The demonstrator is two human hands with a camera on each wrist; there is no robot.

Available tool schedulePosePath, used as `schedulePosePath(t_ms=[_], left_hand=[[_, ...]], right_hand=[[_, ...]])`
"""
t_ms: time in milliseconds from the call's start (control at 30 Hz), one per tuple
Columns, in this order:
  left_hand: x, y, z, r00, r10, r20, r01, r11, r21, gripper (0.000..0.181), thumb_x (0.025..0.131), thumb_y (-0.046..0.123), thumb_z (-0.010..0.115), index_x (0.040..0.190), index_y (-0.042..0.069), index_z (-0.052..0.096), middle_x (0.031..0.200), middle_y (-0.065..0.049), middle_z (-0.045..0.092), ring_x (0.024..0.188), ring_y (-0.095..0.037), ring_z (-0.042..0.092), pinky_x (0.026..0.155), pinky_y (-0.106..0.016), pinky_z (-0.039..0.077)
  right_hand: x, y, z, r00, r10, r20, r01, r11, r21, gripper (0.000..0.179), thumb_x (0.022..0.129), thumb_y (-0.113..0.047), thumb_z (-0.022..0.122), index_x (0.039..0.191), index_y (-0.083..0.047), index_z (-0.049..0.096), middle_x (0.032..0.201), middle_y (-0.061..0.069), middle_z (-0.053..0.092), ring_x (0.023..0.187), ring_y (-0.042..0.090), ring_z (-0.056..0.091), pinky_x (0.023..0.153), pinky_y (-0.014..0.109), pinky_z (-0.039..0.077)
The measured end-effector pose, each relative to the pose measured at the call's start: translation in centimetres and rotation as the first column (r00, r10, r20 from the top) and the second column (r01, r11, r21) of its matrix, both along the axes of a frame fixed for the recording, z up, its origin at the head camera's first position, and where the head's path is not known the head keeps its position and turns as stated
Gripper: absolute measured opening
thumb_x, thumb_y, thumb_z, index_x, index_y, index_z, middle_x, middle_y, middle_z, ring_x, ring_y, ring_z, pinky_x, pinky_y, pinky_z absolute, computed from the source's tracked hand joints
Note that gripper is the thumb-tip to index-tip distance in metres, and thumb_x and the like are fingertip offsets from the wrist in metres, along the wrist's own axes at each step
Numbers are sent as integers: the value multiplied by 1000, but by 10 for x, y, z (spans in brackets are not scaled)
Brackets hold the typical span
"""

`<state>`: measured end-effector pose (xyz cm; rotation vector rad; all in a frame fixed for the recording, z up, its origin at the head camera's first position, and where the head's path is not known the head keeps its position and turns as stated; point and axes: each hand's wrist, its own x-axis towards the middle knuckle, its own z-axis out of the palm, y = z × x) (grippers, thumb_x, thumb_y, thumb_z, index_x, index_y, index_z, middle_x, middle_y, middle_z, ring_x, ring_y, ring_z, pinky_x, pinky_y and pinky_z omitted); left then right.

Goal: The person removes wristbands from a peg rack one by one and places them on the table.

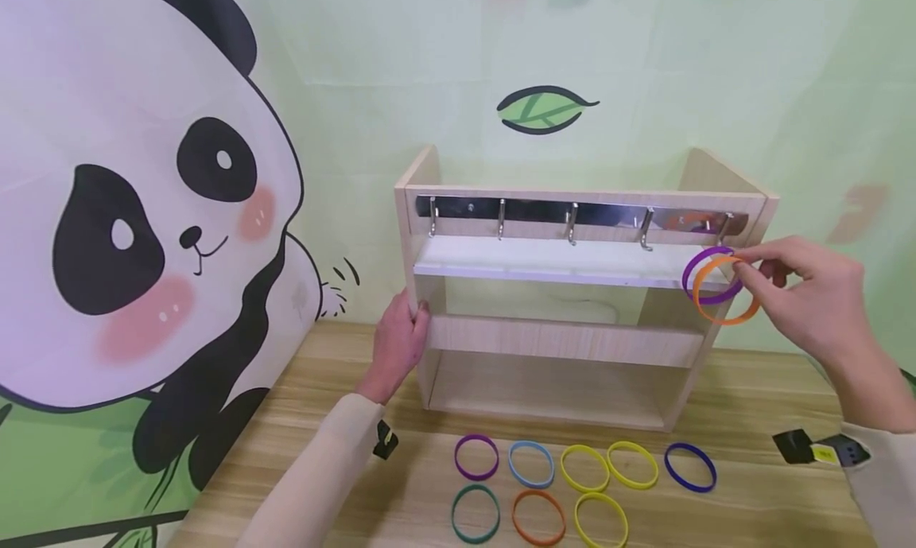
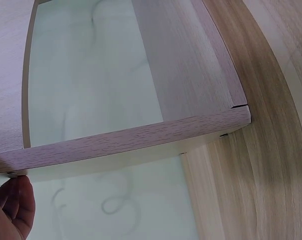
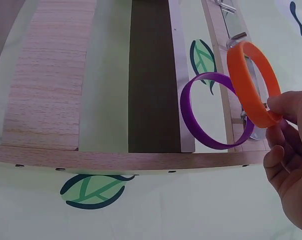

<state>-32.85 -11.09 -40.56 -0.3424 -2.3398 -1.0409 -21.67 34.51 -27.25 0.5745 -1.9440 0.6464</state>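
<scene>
My right hand (image 1: pixel 816 289) pinches an orange silicone wristband (image 3: pixel 241 82) between thumb and fingers, level with the rack's right end. A purple wristband (image 3: pixel 189 117) hangs at the rightmost hook (image 1: pixel 725 227), partly overlapped by the orange one in the head view. My left hand (image 1: pixel 397 341) grips the left side panel of the small wooden rack (image 1: pixel 558 337); in the left wrist view its curled fingers (image 2: pixel 24 202) are at the panel's edge. The rack stands upright on the table, a metal hook strip (image 1: pixel 537 211) along its top front.
Several loose wristbands lie in two rough rows before the rack, among them a purple one (image 1: pixel 458 468), a light blue one (image 1: pixel 511 464), a green one (image 1: pixel 454 516) and a dark blue one (image 1: pixel 690 484). Behind stands a backdrop (image 1: pixel 372 95) with a printed panda.
</scene>
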Motion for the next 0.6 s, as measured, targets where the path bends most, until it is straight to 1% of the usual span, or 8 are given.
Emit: schedulePosePath(t_ms=[33, 100, 133, 200, 233, 333, 500, 600], left_hand=[[0, 0, 0, 1000, 0, 1, 0, 1000, 1, 25, 106, 22, 46, 108, 0, 57, 108, -25, 66, 97, -41, 66, 82, -58, 59], [0, 0, 1, 1000, -3, 1, 3, 1000, 4, 26, 106, 22, 46, 110, -1, 58, 110, -26, 66, 97, -42, 66, 82, -58, 59], [0, 0, 1, 1000, -4, -3, 4, 1000, 6, 27, 107, 22, 46, 112, -1, 58, 110, -26, 66, 97, -42, 66, 82, -58, 59], [1, 0, 1, 1000, -3, -9, 4, 1000, 6, 29, 107, 22, 46, 115, -3, 59, 110, -26, 66, 96, -42, 66, 82, -58, 59], [1, 0, 1, 1000, -2, -13, 2, 1000, 7, 30, 106, 22, 47, 117, -3, 59, 110, -26, 66, 96, -42, 66, 81, -58, 59], [0, 0, 0, 1000, 2, -12, -2, 1000, 8, 32, 107, 22, 47, 120, -4, 60, 110, -26, 66, 96, -42, 66, 82, -58, 59], [1, 0, -1, 1000, 6, -1, -6, 1000, 6, 32, 107, 22, 47, 120, -4, 60, 112, -26, 66, 98, -41, 66, 83, -57, 60], [1, 1, -1, 1000, 5, -2, -5, 1000, 6, 29, 107, 22, 46, 117, -3, 59, 110, -25, 66, 97, -40, 66, 82, -57, 60]], right_hand=[[1, 0, 0, 1000, 0, 0, 0, 1000, 4, 45, 99, -34, 72, 92, 10, 78, 92, -44, 52, 77, -15, 43, 69, 6, 32], [2, 0, -2, 1000, -1, -2, 1, 1000, 18, 66, 100, -55, 66, 90, 10, 78, 93, -42, 52, 77, -16, 43, 69, 5, 32], [3, -1, -2, 1000, 1, -4, -1, 1000, 26, 74, 98, -62, 63, 89, 10, 78, 93, -41, 53, 77, -16, 43, 69, 5, 32], [4, -1, -5, 1000, 6, -10, -5, 999, 47, 82, 96, -71, 58, 87, 8, 78, 90, -37, 55, 76, -14, 43, 67, 6, 31], [5, -1, -6, 1000, 4, -12, -3, 998, 59, 83, 96, -73, 56, 86, 7, 78, 89, -35, 56, 76, -15, 43, 66, 6, 31], [8, -2, -13, 1000, 10, -20, -9, 996, 87, 81, 97, -71, 56, 84, 5, 79, 81, -24, 61, 74, -13, 42, 64, 6, 30], [14, -3, -26, 999, 9, -45, -3, 991, 136, 77, 101, -67, 54, 81, 3, 78, 68, 1, 64, 71, -10, 42, 61, 8, 31], [17, -3, -36, 998, 14, -55, -5, 987, 163, 76, 103, -66, 52, 78, 1, 78, 66, 5, 63, 69, -7, 43, 58, 10, 32]])
